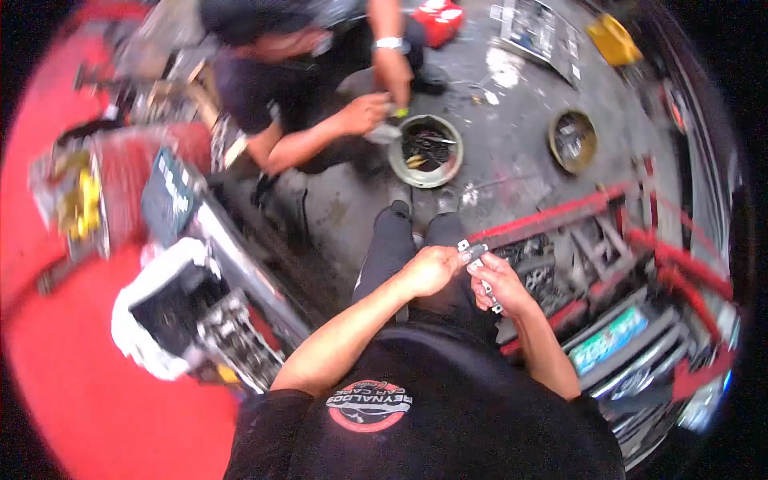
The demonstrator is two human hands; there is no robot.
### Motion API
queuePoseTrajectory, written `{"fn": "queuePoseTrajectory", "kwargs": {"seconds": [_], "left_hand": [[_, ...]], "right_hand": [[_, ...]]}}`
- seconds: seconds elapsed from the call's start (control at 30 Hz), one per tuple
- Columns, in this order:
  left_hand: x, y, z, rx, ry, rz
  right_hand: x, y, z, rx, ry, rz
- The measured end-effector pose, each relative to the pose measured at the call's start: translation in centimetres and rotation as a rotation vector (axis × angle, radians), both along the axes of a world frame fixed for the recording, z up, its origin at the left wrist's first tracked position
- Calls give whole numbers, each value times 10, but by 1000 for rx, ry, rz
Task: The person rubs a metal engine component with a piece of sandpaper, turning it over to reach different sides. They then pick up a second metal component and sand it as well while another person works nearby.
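In front of my lap I hold a slim, light-grey metal part with small holes, its kind not clear to me. My left hand pinches its upper end between thumb and fingers. The fingers of my right hand are wrapped around its lower length, and a jagged silver edge shows below them. Beyond my knees stands a round basin with dark small parts and a yellowish piece inside.
A crouching co-worker works with both hands beside the basin. A red metal frame and car front lie on my right. An engine-like metal block sits on my left. Farther off are another bowl and yellow container.
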State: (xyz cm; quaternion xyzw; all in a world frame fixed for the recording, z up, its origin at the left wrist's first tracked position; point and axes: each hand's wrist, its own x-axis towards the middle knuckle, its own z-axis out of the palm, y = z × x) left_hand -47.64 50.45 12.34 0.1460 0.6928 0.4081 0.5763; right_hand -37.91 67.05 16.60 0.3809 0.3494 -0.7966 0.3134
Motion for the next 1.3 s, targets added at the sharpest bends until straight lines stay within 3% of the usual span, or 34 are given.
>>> {"fn": "queuePoseTrajectory", "kwargs": {"seconds": [0.1,0.2,0.33,0.47,0.6,0.77,0.93,1.2,1.3], "left_hand": [[15,-49,-8,-20,37,244],[28,-90,16,-9,-20,539],[66,-148,14,-9,-36,872],[91,-217,1,23,26,1146],[112,-285,-24,57,51,1360],[105,-366,-50,-63,101,1350],[78,-396,-97,-42,67,1397],[-4,-416,-255,-46,279,1419],[-10,-418,-313,102,160,1485]], "right_hand": [[-25,-22,-26,42,155,358],[-50,-60,-27,39,211,510],[-78,-124,-26,-35,288,770],[-95,-207,-42,-88,354,1007],[-107,-299,-49,-128,240,1102],[-124,-387,-75,-106,200,1250],[-152,-417,-121,-23,214,1326],[-211,-443,-268,67,346,1206],[-217,-445,-320,74,357,1205]]}}
